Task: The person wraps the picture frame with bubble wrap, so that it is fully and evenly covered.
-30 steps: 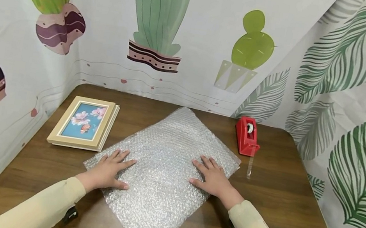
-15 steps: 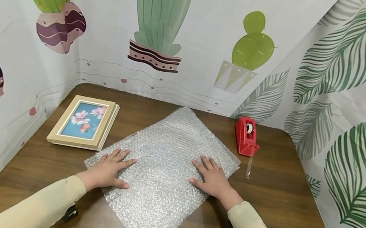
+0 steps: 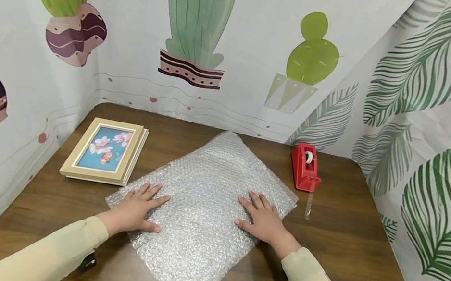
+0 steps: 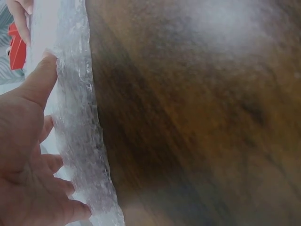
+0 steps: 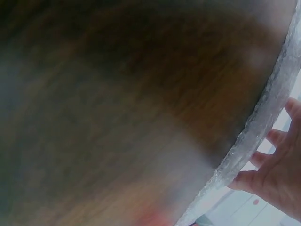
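A sheet of clear bubble wrap [image 3: 202,234] lies on the brown table, turned so that one corner points toward me and another toward the back wall. My left hand [image 3: 134,209] rests on its left side with fingers spread. On its right side my right hand [image 3: 262,220] rests the same way, fingers apart. In the left wrist view, the left hand's thumb and fingertips touch the bubble wrap [image 4: 80,122] near its edge. The right wrist view has the right hand [image 5: 277,169] with its fingertips at the bubble wrap's edge [image 5: 249,136]. Neither hand holds anything.
Stacked picture frames [image 3: 103,149], the top one showing pink flowers on blue, lie at the back left of the wooden table [image 3: 348,256]. A red tape dispenser [image 3: 305,168] stands at the back right, a strip of tape [image 3: 309,206] hanging from it. Printed cloth [image 3: 249,42] surrounds the table.
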